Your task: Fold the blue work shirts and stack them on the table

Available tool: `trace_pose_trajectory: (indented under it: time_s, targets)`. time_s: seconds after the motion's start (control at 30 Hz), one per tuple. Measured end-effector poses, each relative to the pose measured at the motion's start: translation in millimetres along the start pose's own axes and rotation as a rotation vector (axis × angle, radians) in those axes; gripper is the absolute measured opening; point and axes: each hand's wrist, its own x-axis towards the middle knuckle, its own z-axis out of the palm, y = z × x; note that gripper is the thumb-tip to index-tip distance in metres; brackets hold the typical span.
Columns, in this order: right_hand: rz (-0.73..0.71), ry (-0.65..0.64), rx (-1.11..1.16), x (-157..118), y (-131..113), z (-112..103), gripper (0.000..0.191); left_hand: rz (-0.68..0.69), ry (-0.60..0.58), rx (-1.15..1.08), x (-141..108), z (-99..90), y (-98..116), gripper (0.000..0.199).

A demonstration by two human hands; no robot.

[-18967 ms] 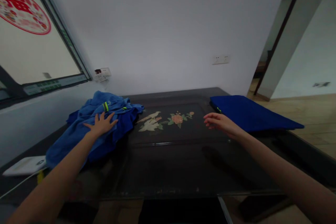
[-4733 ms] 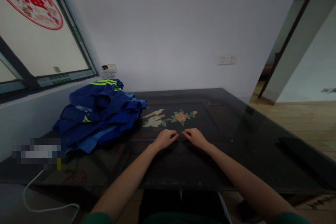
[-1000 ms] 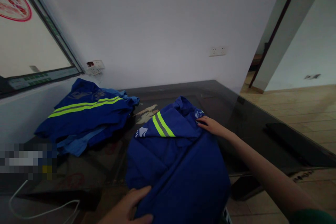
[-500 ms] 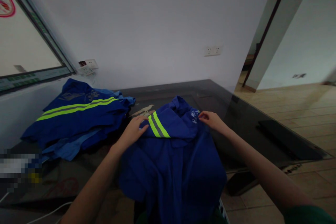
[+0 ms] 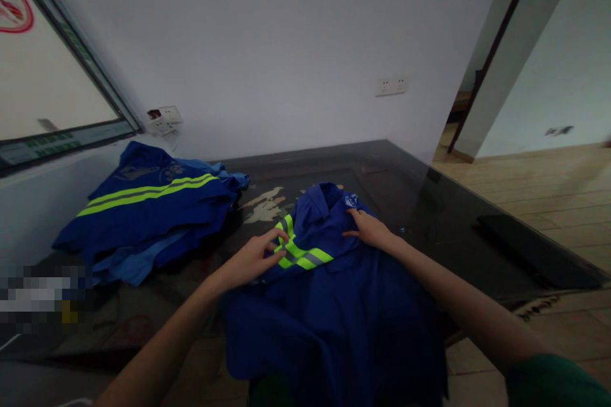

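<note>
Head cam: blue garment [image 5: 324, 311] drapes off tbl [image 5: 458, 229] twd 6 o'clock; L hand [image 5: 251, 259] at its 10 on hi-vis stripe [image 5: 312, 259], can't tell if pinched; R hand [image 5: 375, 229] on it at 1, fingers apart; vs 0.5 s ago, stripe now bent, R hand further in.

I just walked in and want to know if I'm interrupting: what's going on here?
A person is handling a blue shirt with both hands. The left hand is at its yellow-green stripes, the right hand by the white logo near the collar. The shirt's upper part lies on the dark table, while the rest hangs over the near edge. More blue clothes lie in a loose pile to the left.
</note>
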Motion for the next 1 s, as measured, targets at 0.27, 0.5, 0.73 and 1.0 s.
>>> trace_pose_trajectory:
  time_s: [0.27,0.5,0.73,1.0]
  targets:
    - [-0.223,0.108,0.3,3.9,12.9,-4.7,0.014,-0.042,-0.361,-0.422,-31.4,9.7,21.0,0.04]
    - [-0.205,0.325,0.672,-33.4,-5.0,-42.7,0.013,-0.03,0.208,-0.271,53.1,12.7,-12.9,0.049]
    - [-0.528,0.182,0.795,-87.2,-66.0,-34.2,0.019,-0.016,0.145,-0.223,90.2,25.3,-4.4,0.036]
    - [-0.66,-0.102,0.542,-125.1,-93.6,-27.9,0.024,0.09,0.248,0.01,39.1,15.9,29.3,0.019]
